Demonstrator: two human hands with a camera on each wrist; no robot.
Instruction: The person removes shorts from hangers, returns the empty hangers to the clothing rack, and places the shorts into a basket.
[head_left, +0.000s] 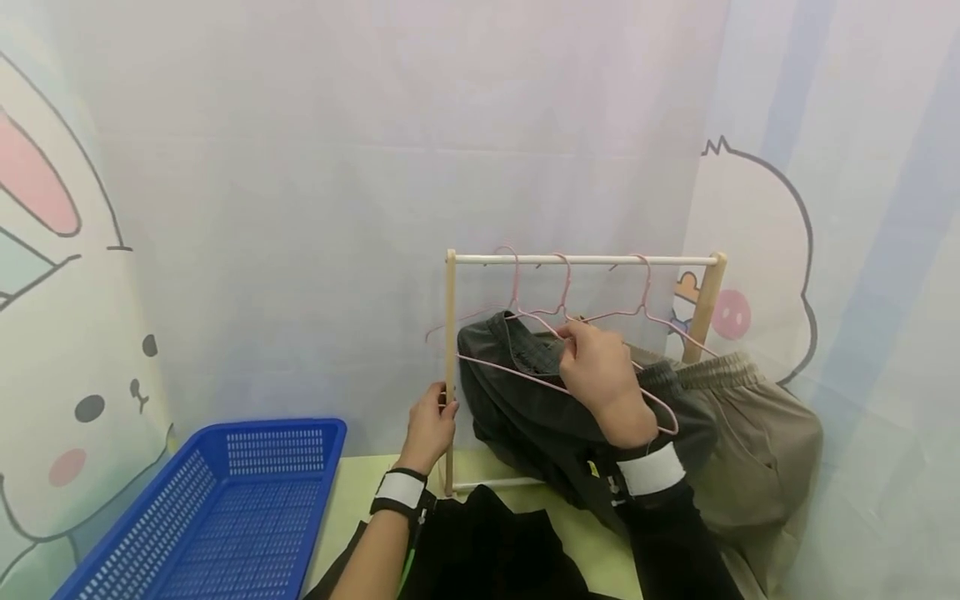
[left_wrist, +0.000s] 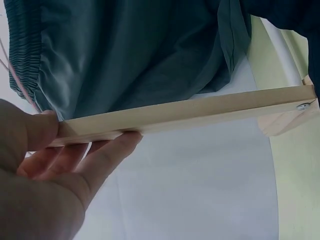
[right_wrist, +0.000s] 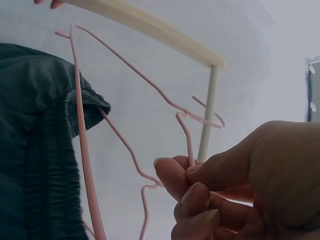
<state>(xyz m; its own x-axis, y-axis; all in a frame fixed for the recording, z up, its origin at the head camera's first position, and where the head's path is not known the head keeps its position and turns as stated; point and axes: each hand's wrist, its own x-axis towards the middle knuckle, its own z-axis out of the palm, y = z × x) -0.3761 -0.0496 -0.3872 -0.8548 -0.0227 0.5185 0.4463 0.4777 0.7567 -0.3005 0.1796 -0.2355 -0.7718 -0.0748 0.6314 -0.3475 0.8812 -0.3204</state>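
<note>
My left hand [head_left: 429, 429] holds the left upright [head_left: 450, 333] of a small wooden clothes rack, thumb on one side and fingers on the other. With thumb and fingertips, my right hand [head_left: 603, 379] pinches the shoulder wire of the nearest pink hanger [head_left: 516, 287], which hooks over the rack's top rail [head_left: 585, 260]. That hanger carries no garment. Just behind it hang dark green trousers [head_left: 517, 400] with an elastic waistband, seen close up in the left wrist view. Farther right are beige trousers [head_left: 757, 450], also hanging. In the right wrist view, the pinched wire [right_wrist: 187, 137] rises from my fingertips.
A blue perforated basket [head_left: 262, 517] stands at the left on the pale green table [head_left: 360, 475]. Black fabric [head_left: 487, 550] lies at the front, below the rack. Printed curtains [head_left: 300, 208] enclose the back and sides. The rack's right upright [head_left: 705, 308] stands near the right curtain.
</note>
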